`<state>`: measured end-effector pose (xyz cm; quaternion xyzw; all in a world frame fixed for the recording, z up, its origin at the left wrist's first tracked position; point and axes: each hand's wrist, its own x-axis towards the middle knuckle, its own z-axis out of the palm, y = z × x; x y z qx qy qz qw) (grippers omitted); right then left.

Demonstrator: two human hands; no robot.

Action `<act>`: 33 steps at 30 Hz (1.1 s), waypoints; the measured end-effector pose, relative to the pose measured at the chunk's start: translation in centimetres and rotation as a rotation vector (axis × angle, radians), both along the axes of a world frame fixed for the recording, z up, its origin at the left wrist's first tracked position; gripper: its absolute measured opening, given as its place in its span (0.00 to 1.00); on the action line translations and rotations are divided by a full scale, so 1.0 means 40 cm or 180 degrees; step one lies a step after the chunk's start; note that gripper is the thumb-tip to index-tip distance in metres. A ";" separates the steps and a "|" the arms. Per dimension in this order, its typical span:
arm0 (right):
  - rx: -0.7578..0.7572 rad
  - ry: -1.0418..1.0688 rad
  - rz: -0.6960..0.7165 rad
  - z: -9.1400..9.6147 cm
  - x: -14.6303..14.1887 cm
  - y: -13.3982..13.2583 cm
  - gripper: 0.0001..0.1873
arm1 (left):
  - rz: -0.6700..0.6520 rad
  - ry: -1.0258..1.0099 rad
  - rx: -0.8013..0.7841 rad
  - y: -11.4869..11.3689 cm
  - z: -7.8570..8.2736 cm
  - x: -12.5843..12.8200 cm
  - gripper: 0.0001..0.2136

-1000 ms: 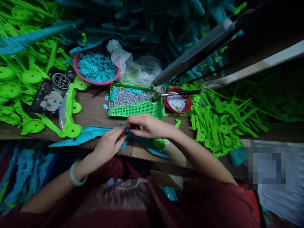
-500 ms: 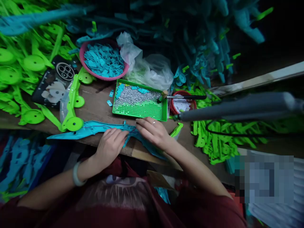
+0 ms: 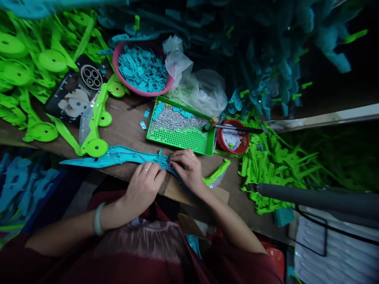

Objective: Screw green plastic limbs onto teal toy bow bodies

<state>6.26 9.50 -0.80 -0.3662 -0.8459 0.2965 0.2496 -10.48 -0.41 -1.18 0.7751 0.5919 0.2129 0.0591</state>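
A long teal plastic part (image 3: 115, 156) lies across the wooden bench (image 3: 127, 132) in front of me. My left hand (image 3: 144, 186) rests on its middle, fingers curled down onto it; a pale bangle is on that wrist. My right hand (image 3: 186, 168) sits just to the right, fingertips pinched at the part's centre where a thin reddish thread shows. What the pinch holds is too small to name. A green plastic part (image 3: 217, 173) lies right of my right hand.
Behind my hands stands a green mesh tray (image 3: 180, 138) of small silver pieces. A pink bowl (image 3: 142, 69) holds teal chips. A red basket (image 3: 233, 138) with a dark tool across it sits right. Green parts (image 3: 275, 165) pile on both sides. A grey bar (image 3: 314, 197) crosses at right.
Both hands have lowered onto the teal part and settled at its middle. The view has swung, so the grey bar now appears lower on the right.
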 end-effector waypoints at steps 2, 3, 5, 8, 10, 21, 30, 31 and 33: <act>-0.0059 -0.0055 -0.0070 -0.001 -0.001 -0.002 0.05 | 0.0092 -0.0027 -0.0090 0.003 0.004 0.003 0.08; -0.0096 -0.0061 -0.0096 -0.002 -0.002 -0.003 0.06 | 0.0075 -0.0089 -0.0082 0.002 0.004 0.003 0.08; -0.0177 -0.0001 -0.0158 -0.003 -0.006 -0.006 0.05 | -0.0037 -0.0196 0.0029 -0.005 -0.002 -0.001 0.11; -0.0292 0.0197 -0.0276 -0.005 -0.013 -0.011 0.05 | -0.0218 -0.0052 0.0268 -0.019 -0.020 -0.011 0.13; -0.0370 0.0278 -0.0298 -0.006 -0.014 -0.013 0.05 | -0.0304 0.0036 0.0382 -0.026 -0.034 -0.017 0.12; -0.0177 -0.0235 0.0161 0.001 -0.009 0.004 0.06 | -0.0517 -0.0046 0.0418 -0.037 -0.063 -0.020 0.09; 0.0095 -0.0671 -0.0505 0.055 0.104 -0.056 0.05 | -0.0703 -0.0112 0.0489 -0.004 -0.039 -0.029 0.07; 0.0113 -0.0775 -0.0538 0.049 0.107 -0.067 0.06 | -0.0755 -0.0106 0.0513 0.000 -0.038 -0.030 0.07; 0.0159 -0.0840 -0.0543 0.034 0.105 -0.081 0.08 | -0.0801 -0.0112 0.0579 0.008 -0.039 -0.034 0.07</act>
